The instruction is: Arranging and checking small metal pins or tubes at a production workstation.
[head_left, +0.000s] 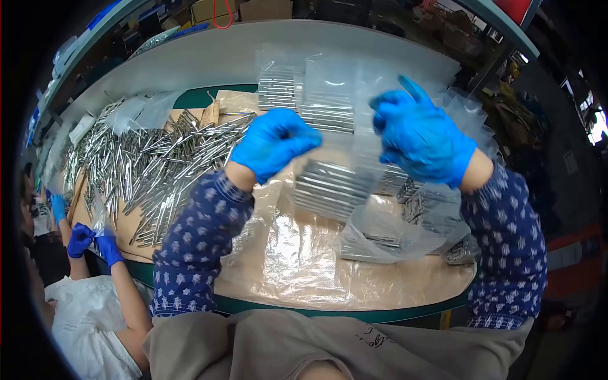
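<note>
My left hand [271,142], in a blue glove, pinches the top of a clear plastic bag [332,187]. Slim silvery metal rods lie side by side in the lower part of that bag, which hangs tilted over the table and is a little blurred. Beside the bag's other upper corner is my right hand [421,136], also blue-gloved, with its fingers partly curled and smeared by motion; whether it grips the plastic I cannot tell. Just beyond the hands lie filled bags of rods [326,117] and a second filled bag [277,92].
A large heap of loose metal rods [152,158] covers the table's left side. More bags [392,240] lie at right on brown sheeting [304,253]. A raised board [221,54] edges the table's far side. At left, a co-worker's gloved hands [95,244] hold clear plastic.
</note>
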Motion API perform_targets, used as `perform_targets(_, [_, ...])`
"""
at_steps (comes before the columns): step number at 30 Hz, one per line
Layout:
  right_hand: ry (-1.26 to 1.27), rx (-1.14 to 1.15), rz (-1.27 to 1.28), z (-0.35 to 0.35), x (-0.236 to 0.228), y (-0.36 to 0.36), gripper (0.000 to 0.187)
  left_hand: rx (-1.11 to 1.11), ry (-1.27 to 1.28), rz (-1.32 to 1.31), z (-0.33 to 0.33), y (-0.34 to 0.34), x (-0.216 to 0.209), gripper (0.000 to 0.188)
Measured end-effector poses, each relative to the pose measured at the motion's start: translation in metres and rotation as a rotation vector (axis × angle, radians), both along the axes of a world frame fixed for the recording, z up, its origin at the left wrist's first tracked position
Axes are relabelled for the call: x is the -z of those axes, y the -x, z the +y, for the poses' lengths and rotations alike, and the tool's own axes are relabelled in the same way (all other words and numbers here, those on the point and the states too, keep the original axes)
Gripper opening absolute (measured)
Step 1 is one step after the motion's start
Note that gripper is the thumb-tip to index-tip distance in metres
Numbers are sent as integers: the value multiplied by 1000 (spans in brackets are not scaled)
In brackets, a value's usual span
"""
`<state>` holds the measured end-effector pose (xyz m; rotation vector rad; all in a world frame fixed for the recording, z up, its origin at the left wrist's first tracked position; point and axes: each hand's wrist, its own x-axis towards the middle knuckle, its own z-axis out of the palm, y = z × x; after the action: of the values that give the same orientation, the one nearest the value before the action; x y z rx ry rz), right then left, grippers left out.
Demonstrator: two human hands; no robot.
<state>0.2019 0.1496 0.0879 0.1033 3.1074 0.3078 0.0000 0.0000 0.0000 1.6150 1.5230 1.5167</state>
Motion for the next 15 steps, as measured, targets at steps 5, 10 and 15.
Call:
perform_targets(5, [-6,-254,273,10,11,54,9,-216,-73,-60,-4,43,-4,12])
perform_targets(10, [-104,-184,290,31,25,84,9,-346,76,-78,23,65,18,17])
perform_targets(15, [-202,-79,227,53,34,76,11,-339,342,-181,54,48,27,22])
